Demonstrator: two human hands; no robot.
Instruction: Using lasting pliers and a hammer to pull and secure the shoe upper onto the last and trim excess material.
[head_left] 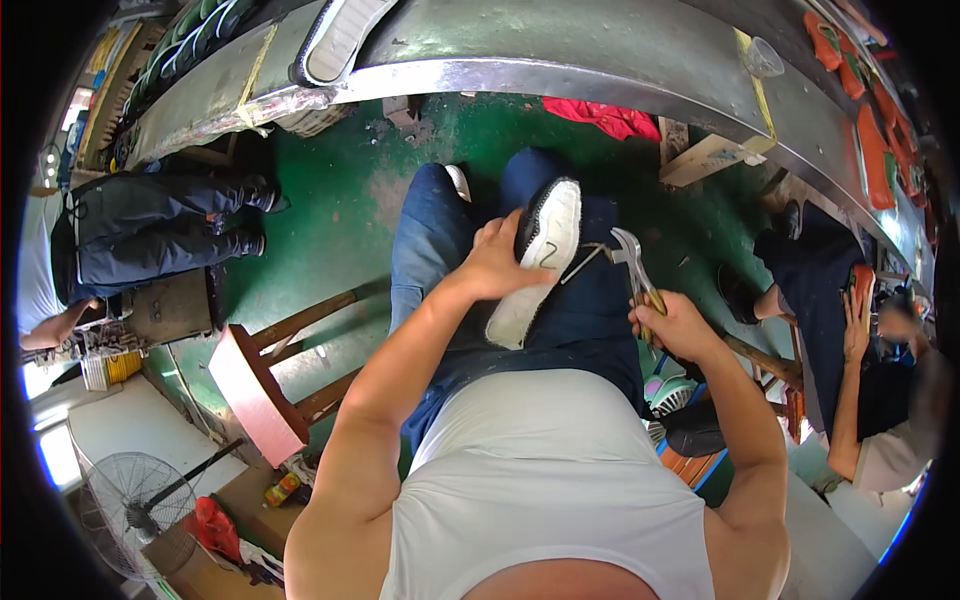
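A shoe [548,250] lies sole side up across my lap, its pale bottom bare and its dark upper edge showing along the rim. My left hand [497,262] is wrapped round its side, the thumb pressed onto the white underside. In my right hand [672,326] are metal lasting pincers [636,268], gripped by the handles. Their curved jaws point away from me, to the right of the shoe and apart from it. Between shoe and pincers, a thin bent metal rod [582,266] rests over my dark blue apron [590,310].
A metal-topped bench [560,78] runs across the far side, with another shoe [345,40] and a clear cup [763,57] on it. Orange shoe parts [875,150] lie at far right. A pink-topped stool [255,395] and a fan [140,510] stand left. People work on both sides.
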